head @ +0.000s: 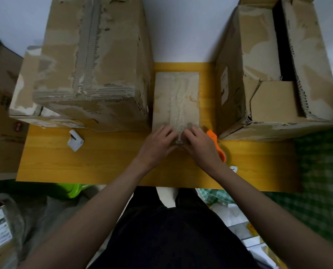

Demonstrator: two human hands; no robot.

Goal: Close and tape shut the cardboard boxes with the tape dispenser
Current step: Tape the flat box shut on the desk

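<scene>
Yellow wooden table (103,164), seen from above: left hand (158,144) and right hand (198,144), fingers curled, press a clear tape strip (177,109) over the near edge of a small closed box (161,101); orange tape dispenser (219,146) lies beside the right wrist, large boxes (95,61) flanking beyond.

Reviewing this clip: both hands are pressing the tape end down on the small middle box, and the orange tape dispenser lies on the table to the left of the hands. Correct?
Not quite. The orange tape dispenser lies to the right of the hands, partly behind the right hand, as the head view shows. The rest holds: that hand and the left hand press the tape end onto the small middle box on the table.
</scene>
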